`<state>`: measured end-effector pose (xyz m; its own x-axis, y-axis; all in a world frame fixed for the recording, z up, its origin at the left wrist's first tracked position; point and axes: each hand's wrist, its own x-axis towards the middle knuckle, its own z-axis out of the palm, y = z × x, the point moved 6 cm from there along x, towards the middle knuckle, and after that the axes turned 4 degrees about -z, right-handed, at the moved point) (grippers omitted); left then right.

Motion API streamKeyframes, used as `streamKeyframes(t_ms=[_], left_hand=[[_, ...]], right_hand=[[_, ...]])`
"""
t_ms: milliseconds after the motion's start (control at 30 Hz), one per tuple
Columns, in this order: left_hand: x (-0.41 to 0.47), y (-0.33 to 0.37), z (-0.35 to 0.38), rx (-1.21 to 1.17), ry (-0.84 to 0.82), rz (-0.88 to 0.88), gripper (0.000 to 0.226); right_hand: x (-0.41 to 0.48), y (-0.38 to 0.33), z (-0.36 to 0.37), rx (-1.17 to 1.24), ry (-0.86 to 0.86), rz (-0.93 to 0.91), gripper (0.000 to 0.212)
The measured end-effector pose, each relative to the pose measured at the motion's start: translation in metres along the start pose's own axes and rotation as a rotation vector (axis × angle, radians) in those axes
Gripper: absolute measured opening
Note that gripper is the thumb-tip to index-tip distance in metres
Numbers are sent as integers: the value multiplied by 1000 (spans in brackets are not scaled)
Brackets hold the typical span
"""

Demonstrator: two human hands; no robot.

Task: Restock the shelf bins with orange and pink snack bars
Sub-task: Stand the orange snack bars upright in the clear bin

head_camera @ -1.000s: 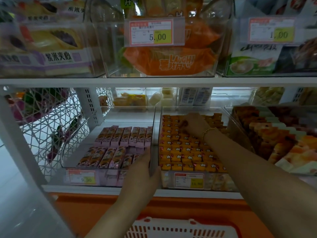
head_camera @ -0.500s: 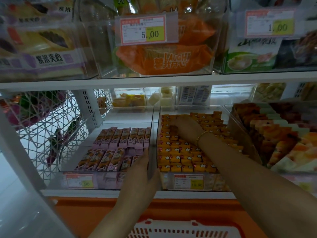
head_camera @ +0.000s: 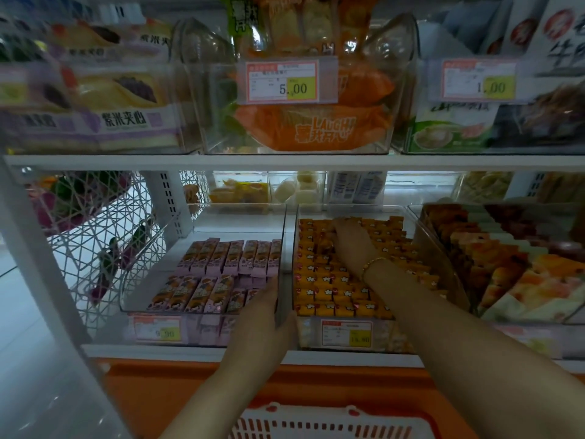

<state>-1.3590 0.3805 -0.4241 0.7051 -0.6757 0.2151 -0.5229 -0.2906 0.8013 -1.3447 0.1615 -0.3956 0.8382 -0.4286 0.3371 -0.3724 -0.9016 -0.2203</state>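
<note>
Two clear bins stand side by side on the lower shelf. The left bin holds pink snack bars in two rows. Rows of orange snack bars pack the right bin. My left hand grips the walls where the two bins meet, thumb on the orange side and fingers on the pink side. My right hand, with a gold bracelet at the wrist, reaches deep into the right bin and rests on the orange bars near the back; its fingertips are hidden among them.
A third bin of layered cakes stands to the right. The upper shelf carries bins of packaged snacks with price tags. A white wire basket hangs at the left. A red and white shopping basket sits below my arms.
My right hand has slid a little toward the back left of the orange bin. My left hand keeps its grip on the bin walls. The view has tilted slightly.
</note>
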Motion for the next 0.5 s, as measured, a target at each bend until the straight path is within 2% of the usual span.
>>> streamKeyframes(t_ms=[200, 267, 367, 400, 433, 500], left_hand=[[-10, 8, -6, -90, -14, -22, 40], [-12, 11, -8, -103, 0, -21, 38], [-14, 16, -14, -144, 62, -42, 28], [-15, 17, -17, -175, 82, -66, 34], [-15, 18, -18, -224, 95, -77, 43], [-19, 24, -17, -340, 71, -88, 54]], right_hand=[[-12, -15, -24, 83, 37, 51, 58], [-21, -20, -43, 87, 100, 55, 50], [-49, -34, -84, 58, 292, -28, 25], [-59, -37, -96, 91, 331, -47, 18], [-68, -40, -106, 147, 329, -43, 14], [-77, -41, -119, 319, 210, 28, 12]])
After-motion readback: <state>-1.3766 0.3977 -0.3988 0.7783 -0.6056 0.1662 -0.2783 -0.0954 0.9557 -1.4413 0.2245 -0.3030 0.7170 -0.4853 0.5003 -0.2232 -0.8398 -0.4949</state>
